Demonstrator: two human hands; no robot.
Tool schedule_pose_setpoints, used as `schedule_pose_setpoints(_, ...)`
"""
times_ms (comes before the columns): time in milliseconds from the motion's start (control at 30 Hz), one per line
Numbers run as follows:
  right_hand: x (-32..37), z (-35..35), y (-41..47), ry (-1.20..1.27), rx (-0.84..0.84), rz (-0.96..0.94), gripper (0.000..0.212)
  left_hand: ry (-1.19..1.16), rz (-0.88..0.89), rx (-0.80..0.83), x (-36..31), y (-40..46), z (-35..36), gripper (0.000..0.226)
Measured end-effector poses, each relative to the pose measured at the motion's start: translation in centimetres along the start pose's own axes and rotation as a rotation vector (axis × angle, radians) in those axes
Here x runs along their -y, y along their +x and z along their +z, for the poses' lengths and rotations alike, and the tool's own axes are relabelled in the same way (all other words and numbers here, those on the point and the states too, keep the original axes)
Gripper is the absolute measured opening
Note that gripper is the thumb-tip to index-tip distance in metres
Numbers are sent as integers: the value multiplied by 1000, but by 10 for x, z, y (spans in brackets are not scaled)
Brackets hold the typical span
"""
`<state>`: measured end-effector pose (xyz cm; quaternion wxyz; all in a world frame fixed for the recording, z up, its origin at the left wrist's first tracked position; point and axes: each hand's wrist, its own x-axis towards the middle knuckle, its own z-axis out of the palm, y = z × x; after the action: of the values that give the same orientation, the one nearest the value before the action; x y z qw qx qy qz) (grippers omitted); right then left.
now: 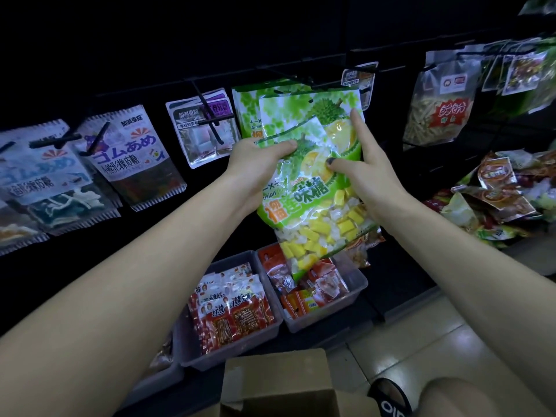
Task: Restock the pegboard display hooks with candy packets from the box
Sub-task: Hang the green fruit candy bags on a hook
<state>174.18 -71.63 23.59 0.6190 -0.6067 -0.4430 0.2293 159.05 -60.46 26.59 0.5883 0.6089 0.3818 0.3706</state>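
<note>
Far left of my view, blue-and-white gummy packets (45, 173) hang on black hooks on the dark pegboard (270, 31), with another one (132, 155) of the same kind just to their right. Next along is a grey and purple packet (200, 127) on its own hook (207, 111).

My left hand (255, 159) comes up in the middle with its fingers curled over the left edge of a durian candy packet (316, 188), gripping it. It's green and white with yellow and white wrapped sweets showing through the clear lower part. The packet is held up against the pegboard, tilted a bit, right in front of more durian packets (245, 112) already hanging there on a hook (313, 82). I can't tell whether the hole in my packet is on the hook.

My right hand (365, 168) has the other side: thumb pressed on the front, fingers stretched up along the right edge, so it's pinching the packet too.

Below the hands are two clear bins, the left bin (192, 347) full of red snack packs and the right bin (358, 284) with red and orange packs. The cardboard box (276, 383) sits open at the bottom of frame, on the tiled floor (415, 341).

Off to the right there's a clear bag of pale snack sticks (436, 112) hanging, and a heap of mixed packets (496, 194) on a shelf.
</note>
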Motion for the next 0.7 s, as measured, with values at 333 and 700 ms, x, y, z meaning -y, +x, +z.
schedule_pose_setpoints(333, -6, -2, 5, 19, 15, 57, 93, 1, -40, -6, 0, 2, -1, 79)
schedule_pose_setpoints(700, -10, 6, 35, 1, 50, 134, 93, -10, -70, -53, 1, 16, -1, 73)
